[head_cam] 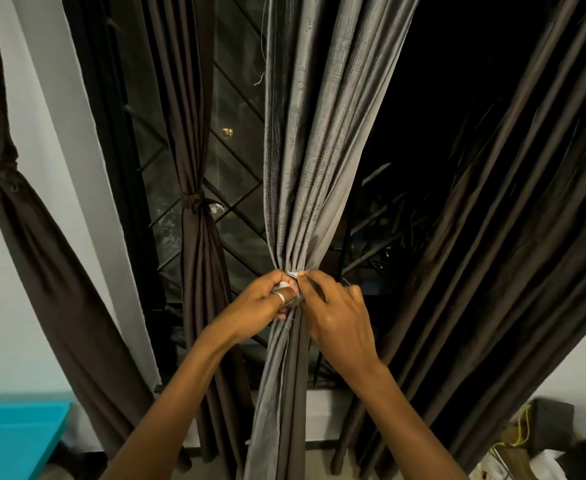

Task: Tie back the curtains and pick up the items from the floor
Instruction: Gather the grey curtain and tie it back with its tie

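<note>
left grip (267, 303) and right grip (336, 317) are both clenched on a pale tie (293, 277), pinching it at the gathered waist of the grey curtain (319, 150). knotted brown curtain (194, 216) hangs just left, loose brown curtain (509, 237) on the right.

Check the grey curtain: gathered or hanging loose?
Gathered: grey curtain is bunched at its waist, where left hand and right hand pinch a tie.

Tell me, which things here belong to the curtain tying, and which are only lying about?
Job: grey curtain, pale tie, left hand, right hand, loose brown curtain.
Lying about: turquoise surface, window grille, tied brown curtain.
</note>
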